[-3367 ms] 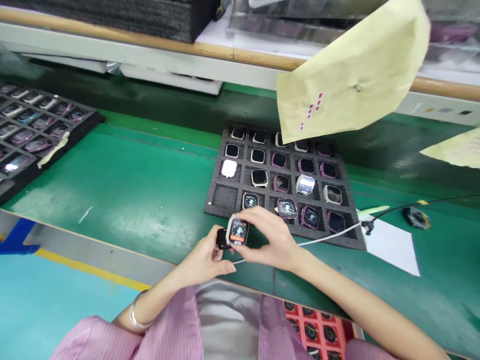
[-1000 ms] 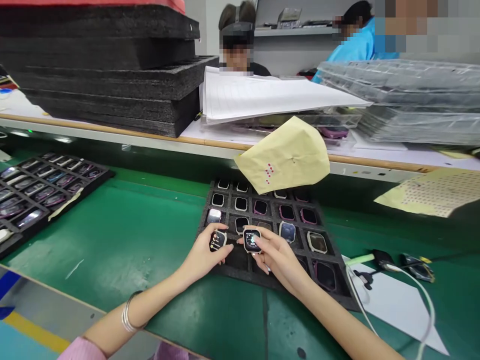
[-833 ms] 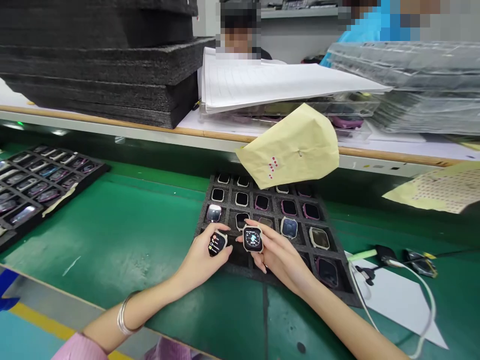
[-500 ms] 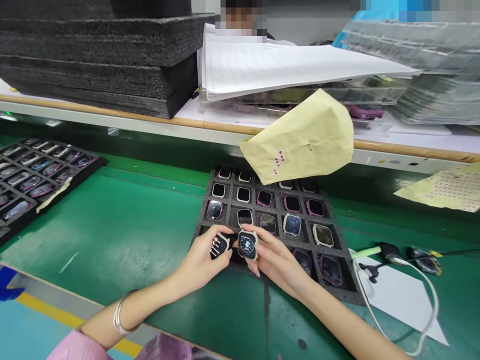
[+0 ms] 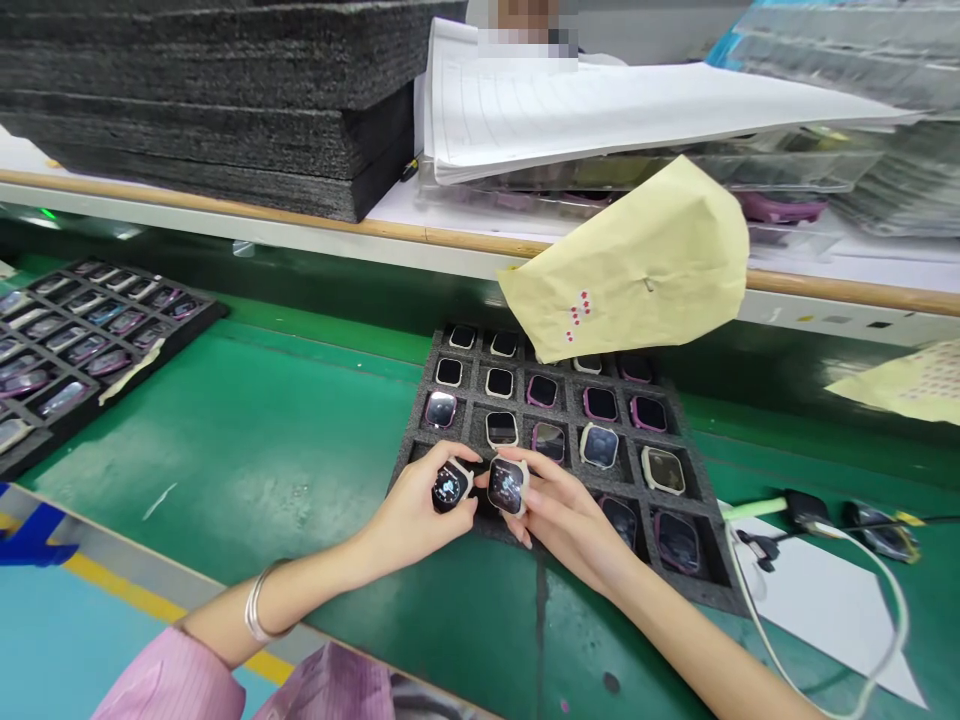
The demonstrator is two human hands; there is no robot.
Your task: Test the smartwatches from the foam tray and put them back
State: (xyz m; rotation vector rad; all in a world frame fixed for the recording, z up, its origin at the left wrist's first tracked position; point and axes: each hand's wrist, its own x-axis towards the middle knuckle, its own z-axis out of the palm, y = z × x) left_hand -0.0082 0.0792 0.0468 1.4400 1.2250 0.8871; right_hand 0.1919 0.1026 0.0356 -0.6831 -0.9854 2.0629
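Note:
My left hand (image 5: pixel 420 505) is closed around a smartwatch (image 5: pixel 449 486) without a strap, its dark screen lit with a dial. Right beside it, my right hand (image 5: pixel 559 505) grips a second smartwatch (image 5: pixel 507 485) with a pale case; its screen also shows a lit dial. Both watches are held face up, above the near edge of a black foam tray (image 5: pixel 480 405). Strapless watches in pale and purple cases sit in the tray's compartments, such as a purple-cased watch (image 5: pixel 600 403). My hands and a hanging yellow paper (image 5: pixel 630 270) hide some compartments.
Another foam tray of watches (image 5: pixel 82 335) lies at the left. To the right are a white cable (image 5: pixel 896 600), a charger (image 5: pixel 806 510) and a white sheet (image 5: pixel 832 620). On the shelf above stand stacked black foam (image 5: pixel 225 110) and papers (image 5: pixel 600 110).
The screen of the watch in my left hand has switched from a list of coloured icons to a dial. Both hands keep their hold. The view has shifted slightly.

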